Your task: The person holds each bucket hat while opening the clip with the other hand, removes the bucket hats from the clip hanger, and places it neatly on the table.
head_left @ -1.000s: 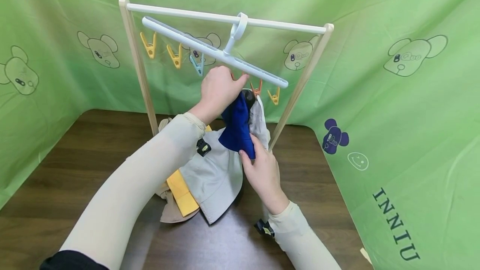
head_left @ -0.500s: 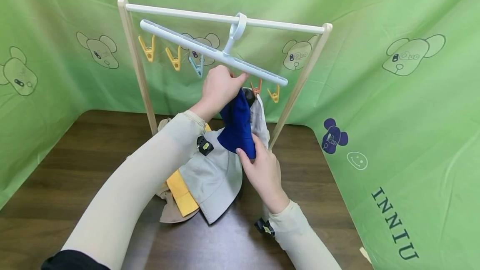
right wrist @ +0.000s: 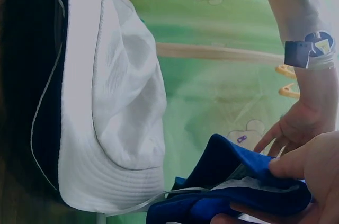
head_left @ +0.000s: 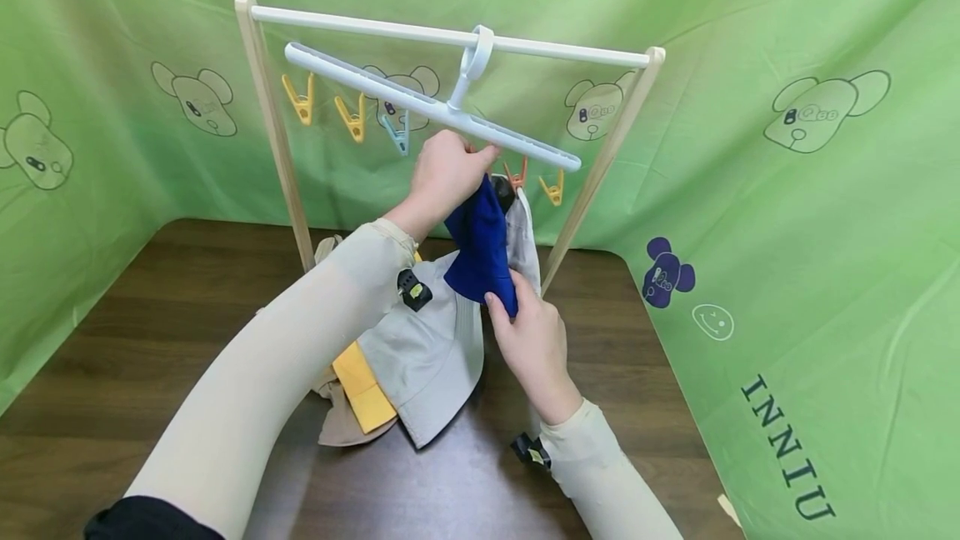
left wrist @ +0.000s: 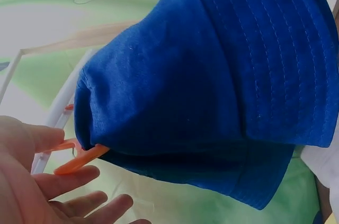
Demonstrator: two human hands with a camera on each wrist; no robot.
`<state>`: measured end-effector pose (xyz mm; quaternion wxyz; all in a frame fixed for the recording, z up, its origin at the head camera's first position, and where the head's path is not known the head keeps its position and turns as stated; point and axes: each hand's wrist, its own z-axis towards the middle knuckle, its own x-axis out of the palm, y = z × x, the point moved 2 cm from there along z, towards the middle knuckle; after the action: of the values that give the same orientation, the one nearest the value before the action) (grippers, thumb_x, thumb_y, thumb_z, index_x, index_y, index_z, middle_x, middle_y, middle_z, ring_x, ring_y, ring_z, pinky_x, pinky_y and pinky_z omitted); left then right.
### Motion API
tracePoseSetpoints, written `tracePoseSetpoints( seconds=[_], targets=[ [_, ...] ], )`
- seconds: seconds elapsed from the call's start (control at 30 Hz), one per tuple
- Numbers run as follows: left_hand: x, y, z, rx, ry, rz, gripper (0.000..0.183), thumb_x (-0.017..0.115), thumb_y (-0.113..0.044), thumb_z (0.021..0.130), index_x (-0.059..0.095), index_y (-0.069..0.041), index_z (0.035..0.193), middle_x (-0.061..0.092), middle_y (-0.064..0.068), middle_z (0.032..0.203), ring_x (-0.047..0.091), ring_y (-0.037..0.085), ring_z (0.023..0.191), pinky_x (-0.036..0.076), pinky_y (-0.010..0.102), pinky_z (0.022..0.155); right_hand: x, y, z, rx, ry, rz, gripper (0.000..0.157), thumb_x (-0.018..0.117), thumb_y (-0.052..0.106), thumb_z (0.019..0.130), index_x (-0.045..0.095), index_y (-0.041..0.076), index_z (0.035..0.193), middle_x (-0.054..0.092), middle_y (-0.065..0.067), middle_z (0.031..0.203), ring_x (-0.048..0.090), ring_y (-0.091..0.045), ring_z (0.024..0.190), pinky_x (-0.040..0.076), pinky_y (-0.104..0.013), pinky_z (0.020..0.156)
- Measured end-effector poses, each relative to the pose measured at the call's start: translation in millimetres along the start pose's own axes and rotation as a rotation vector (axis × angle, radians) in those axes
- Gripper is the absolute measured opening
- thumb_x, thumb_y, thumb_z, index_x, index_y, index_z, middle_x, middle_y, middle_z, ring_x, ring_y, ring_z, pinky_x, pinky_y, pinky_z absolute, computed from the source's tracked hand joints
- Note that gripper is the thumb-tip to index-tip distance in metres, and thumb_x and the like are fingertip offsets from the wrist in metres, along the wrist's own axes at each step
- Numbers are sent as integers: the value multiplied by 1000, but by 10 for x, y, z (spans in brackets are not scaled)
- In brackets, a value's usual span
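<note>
My left hand [head_left: 442, 177] is raised under the pale blue hanger [head_left: 375, 82]. In the left wrist view its thumb and index finger pinch an orange clothespin [left wrist: 82, 160], whose tip meets the folded crown of a blue bucket hat [left wrist: 159, 75]. The hat hangs brim down below that hand. My right hand [head_left: 534, 344] holds the brim between thumb and fingers, also seen in the right wrist view with the blue brim [right wrist: 238, 155] folded. From the head, the left hand hides the pinched clothespin. Close behind, a whitish hat [head_left: 522, 232] hangs from a red-orange clothespin [head_left: 517, 175].
The tilted hanger hooks over the white rod [head_left: 360, 23] of a wood-legged rack. Yellow clothespins [head_left: 300, 98] and a light blue clothespin [head_left: 396, 136] dangle from it. A light grey hat [head_left: 431, 365], a yellow hat [head_left: 365, 390] and a beige hat [head_left: 345, 423] lie on the table [head_left: 615, 440].
The hanger's left end has dipped slightly. The blue hat and both hands have shifted a little to the right, with the same holds.
</note>
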<state>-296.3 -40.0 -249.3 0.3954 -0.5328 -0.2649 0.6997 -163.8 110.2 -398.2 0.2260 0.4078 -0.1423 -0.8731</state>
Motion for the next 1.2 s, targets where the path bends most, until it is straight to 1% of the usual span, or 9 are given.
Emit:
tracePoseSetpoints(
  seconds=[0.13, 0.23, 0.43, 0.63, 0.77, 0.93, 1.2],
  targets=[
    [18, -6, 22, -37, 28, -95, 46, 69, -48, 96, 75, -9, 72, 54, -5, 53, 45, 14, 51, 30, 26, 48, -19, -3, 6, -24, -56, -1, 33, 72, 28, 96, 69, 13, 125, 76, -17, 84, 72, -38, 67, 50, -52, 54],
    [21, -12, 31, -61, 40, -153, 43, 71, -44, 96, 75, -7, 75, 53, -5, 54, 45, 14, 52, 30, 26, 48, -28, -7, 17, -36, -81, -6, 28, 71, 25, 96, 71, 13, 121, 76, -16, 81, 71, -38, 64, 48, -52, 51],
    [14, -35, 14, -51, 30, -140, 44, 70, -43, 97, 74, -5, 74, 52, -5, 54, 47, 16, 56, 33, 27, 54, -23, -26, 27, -41, -83, -18, 19, 69, 23, 97, 73, 16, 114, 75, -12, 78, 70, -36, 62, 48, -50, 49],
    [24, -41, 3, -42, 22, -135, 43, 70, -42, 97, 76, -4, 77, 48, -6, 54, 44, 15, 56, 31, 27, 53, -6, -54, 18, -52, -113, 1, 13, 67, 19, 96, 75, 16, 106, 71, -7, 68, 65, -32, 54, 44, -47, 46],
    [31, -30, 22, -30, 22, -135, 43, 70, -42, 97, 76, -5, 77, 49, -6, 54, 45, 16, 57, 32, 27, 53, -11, -55, 33, -59, -147, 28, 11, 68, 17, 95, 76, 17, 103, 69, -4, 63, 63, -30, 52, 42, -43, 44],
    [28, -25, 44, -25, 23, -138, 41, 70, -40, 97, 73, -6, 76, 52, -5, 57, 47, 17, 58, 33, 28, 52, -19, -52, 54, -67, -182, 46, 10, 68, 17, 94, 77, 17, 99, 65, -3, 58, 61, -30, 51, 39, -42, 43],
    [19, -24, 46, -25, 29, -131, 38, 68, -39, 98, 74, -7, 78, 57, -4, 62, 48, 18, 59, 35, 29, 52, -33, -75, 73, -80, -195, 14, 9, 68, 17, 93, 76, 17, 97, 62, -3, 56, 59, -33, 51, 38, -42, 43]
  ],
)
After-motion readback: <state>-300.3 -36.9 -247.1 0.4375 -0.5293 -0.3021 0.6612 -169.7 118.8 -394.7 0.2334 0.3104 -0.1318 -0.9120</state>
